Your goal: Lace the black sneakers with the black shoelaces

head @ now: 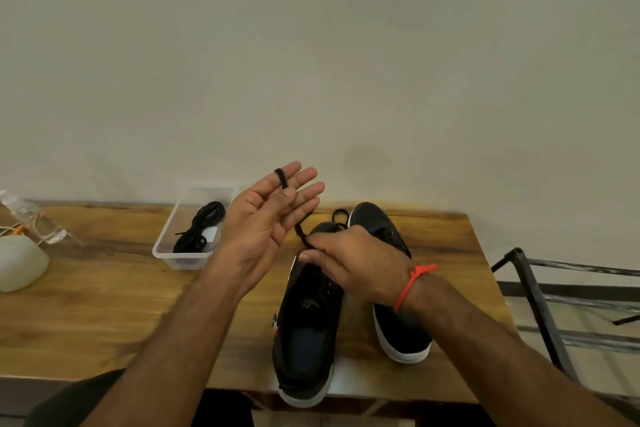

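Right hand [349, 262] pinches the black shoelace [300, 230] just above the near sneaker [304, 329], thumb and fingers closed tight on the strand. From there the lace climbs to the left hand [266, 218], palm open, fingers straight, the lace looped over a fingertip — carried, not gripped. A small loop of lace shows beyond the knuckles, at the toe end of the shoes. How many eyelets are threaded is hidden behind the right hand. The far sneaker [391, 274] stands just beside its mate on the wooden table [104, 305]; its lacing is too dark to read. A second bundled shoelace [199, 229] waits in the clear plastic tray [162, 250] — so, by my reckoning, at least one shoe's worth of work is left.
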A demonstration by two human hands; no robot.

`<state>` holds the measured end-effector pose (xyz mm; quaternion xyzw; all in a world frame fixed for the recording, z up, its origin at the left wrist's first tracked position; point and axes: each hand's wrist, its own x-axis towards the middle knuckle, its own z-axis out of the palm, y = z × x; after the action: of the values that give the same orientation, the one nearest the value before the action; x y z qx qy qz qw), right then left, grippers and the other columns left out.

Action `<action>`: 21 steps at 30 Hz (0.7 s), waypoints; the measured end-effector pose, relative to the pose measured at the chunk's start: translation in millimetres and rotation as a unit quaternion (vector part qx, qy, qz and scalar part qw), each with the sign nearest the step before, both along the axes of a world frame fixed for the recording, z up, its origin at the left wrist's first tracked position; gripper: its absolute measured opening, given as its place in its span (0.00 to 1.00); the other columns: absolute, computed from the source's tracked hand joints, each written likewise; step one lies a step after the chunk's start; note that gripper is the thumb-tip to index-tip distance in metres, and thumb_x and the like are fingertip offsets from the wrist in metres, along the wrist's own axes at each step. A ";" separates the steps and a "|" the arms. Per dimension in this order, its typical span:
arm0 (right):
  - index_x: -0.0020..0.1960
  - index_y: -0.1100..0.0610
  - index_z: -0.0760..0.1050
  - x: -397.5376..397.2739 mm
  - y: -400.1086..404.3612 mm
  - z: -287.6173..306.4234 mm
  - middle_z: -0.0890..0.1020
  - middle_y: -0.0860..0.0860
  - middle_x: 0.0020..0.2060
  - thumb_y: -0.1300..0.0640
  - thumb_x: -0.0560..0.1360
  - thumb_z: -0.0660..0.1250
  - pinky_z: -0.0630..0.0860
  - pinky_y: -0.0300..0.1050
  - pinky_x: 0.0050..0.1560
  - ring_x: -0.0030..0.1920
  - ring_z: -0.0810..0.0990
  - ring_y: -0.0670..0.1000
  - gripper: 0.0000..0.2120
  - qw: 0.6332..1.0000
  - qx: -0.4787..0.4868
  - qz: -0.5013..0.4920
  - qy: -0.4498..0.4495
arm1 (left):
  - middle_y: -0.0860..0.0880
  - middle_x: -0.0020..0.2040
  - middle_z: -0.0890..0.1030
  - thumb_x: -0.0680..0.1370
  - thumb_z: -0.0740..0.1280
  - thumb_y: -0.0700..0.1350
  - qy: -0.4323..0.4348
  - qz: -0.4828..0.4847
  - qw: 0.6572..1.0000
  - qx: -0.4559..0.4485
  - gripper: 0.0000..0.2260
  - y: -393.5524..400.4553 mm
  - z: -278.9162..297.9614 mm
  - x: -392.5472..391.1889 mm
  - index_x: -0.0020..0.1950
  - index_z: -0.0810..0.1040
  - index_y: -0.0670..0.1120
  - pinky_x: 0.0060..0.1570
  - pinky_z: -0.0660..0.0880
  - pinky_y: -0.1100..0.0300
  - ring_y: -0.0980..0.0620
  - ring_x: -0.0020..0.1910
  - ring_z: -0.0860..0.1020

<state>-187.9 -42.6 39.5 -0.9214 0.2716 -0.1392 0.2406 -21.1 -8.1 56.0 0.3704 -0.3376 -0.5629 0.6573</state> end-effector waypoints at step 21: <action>0.47 0.53 0.84 -45.4 -35.9 9.6 0.85 0.43 0.40 0.52 0.77 0.71 0.79 0.45 0.42 0.40 0.82 0.46 0.06 0.970 -0.005 -0.116 -0.211 | 0.39 0.47 0.83 0.83 0.53 0.32 -0.104 -0.320 0.935 0.112 0.17 16.6 1.3 -8.6 0.63 0.80 0.37 0.52 0.82 0.55 0.40 0.52 0.84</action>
<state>-233.3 -78.5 49.1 -0.8342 0.3193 -0.3591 0.2706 -29.8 8.5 57.3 0.3708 -0.4393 -0.7359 0.3578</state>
